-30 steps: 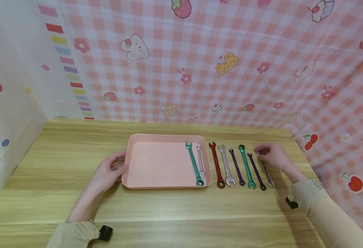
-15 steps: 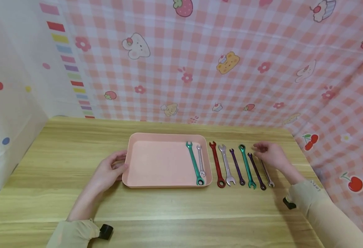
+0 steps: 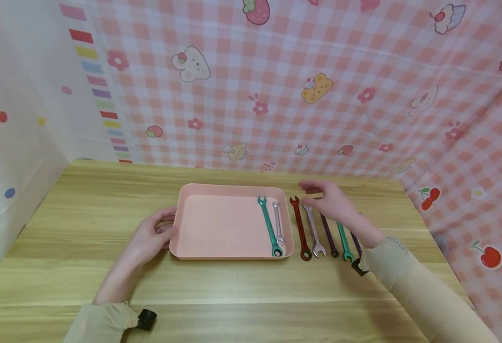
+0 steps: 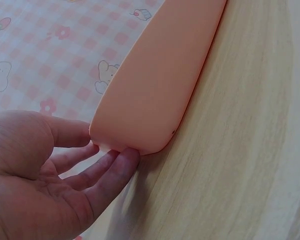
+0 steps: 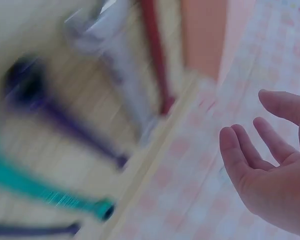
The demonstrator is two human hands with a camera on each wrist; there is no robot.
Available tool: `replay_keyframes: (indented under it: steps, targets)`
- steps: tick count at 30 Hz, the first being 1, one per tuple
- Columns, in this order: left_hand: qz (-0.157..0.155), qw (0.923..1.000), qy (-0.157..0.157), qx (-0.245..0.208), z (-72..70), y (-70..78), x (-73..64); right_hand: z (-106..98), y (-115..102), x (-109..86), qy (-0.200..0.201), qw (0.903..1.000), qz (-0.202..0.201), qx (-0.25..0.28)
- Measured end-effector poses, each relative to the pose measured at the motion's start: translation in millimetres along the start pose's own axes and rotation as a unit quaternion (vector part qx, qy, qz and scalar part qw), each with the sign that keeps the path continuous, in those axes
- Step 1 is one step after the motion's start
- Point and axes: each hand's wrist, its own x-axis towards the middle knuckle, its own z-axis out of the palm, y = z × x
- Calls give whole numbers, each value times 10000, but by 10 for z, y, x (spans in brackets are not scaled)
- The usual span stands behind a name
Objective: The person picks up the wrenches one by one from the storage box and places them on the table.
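Observation:
At the left end of the pink tray (image 3: 229, 259), my left hand (image 3: 152, 236) holds the side, its thumb at the rim and fingertips against the outer wall in the left wrist view. A green wrench (image 3: 269, 224) and a small silver wrench (image 3: 278, 226) lie inside the tray, on its right. My right hand (image 3: 330, 200) hovers with parted fingers near the tops of the wrenches outside; nothing is in it in the right wrist view. That row holds a red wrench (image 3: 301, 228), a silver wrench (image 3: 314, 233), purple wrench (image 3: 329, 238), green wrench (image 3: 343, 240) and another purple wrench (image 3: 356, 245).
The wooden table (image 3: 233, 305) extends in front of the tray. A pink checked cloth (image 3: 233, 109) hangs behind its back edge, with more cloth at both sides. My right sleeve (image 3: 401, 271) covers the right end of the wrench row, hiding the last silver wrench.
My right hand has let go of the silver wrench at the far right and moved left over the row toward the red wrench. My left hand stays at the tray.

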Motion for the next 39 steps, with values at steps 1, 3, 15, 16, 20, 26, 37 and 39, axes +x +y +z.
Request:
replay_keyframes:
  steps: [1,3,15,16,20,26,37,39]
  targets:
    - [4,10000,1,10,-2,3,1,46,-78,24,-52,10000,-62,46]
    - [0,10000,-1,34,-6,8,3,142,-206,75,-131,9997,-188,102]
    - [36,10000,2,63,-11,6,-13,543,-638,406,-735,9966,68,377]
    - [34,10000,6,70,-11,6,-13,568,-647,433,-770,9962,116,393]
    - [22,10000,3,89,-8,10,-15,649,-657,504,-830,9957,270,320]
    - [27,10000,-21,65,0,14,-11,714,-659,520,-865,9953,428,16]
    - [-16,10000,-8,38,-2,17,-5,883,-740,552,-1033,9930,535,-212]
    - [-33,10000,-14,35,-2,20,-6,918,-775,559,-1157,9915,584,-131]
